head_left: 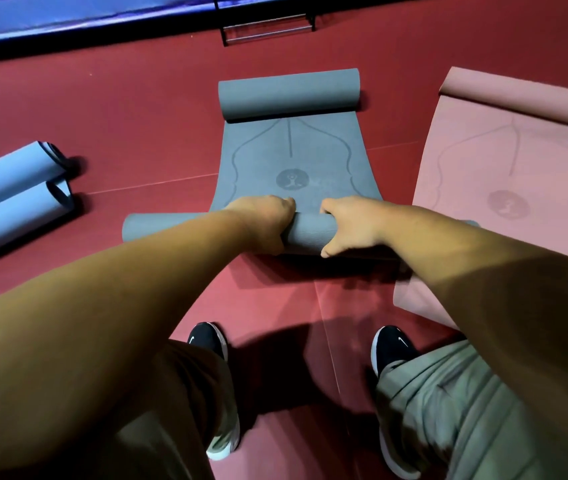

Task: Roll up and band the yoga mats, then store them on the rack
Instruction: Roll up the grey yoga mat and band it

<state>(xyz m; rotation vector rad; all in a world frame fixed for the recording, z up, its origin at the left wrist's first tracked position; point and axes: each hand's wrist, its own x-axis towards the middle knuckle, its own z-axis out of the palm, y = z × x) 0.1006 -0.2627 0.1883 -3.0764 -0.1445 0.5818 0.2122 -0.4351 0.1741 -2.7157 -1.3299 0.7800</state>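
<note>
A grey yoga mat lies on the red floor ahead of me, curled up at its far end and rolled into a tube at its near end. My left hand and my right hand both grip that near roll from above, side by side near its middle. Two light blue rolled mats lie together on the floor at the left. A pink mat is spread flat at the right, its far end curled.
A black metal rack stands at the far edge of the floor, next to a blue padded wall. My two black shoes and trouser legs are at the bottom. The floor is red matting.
</note>
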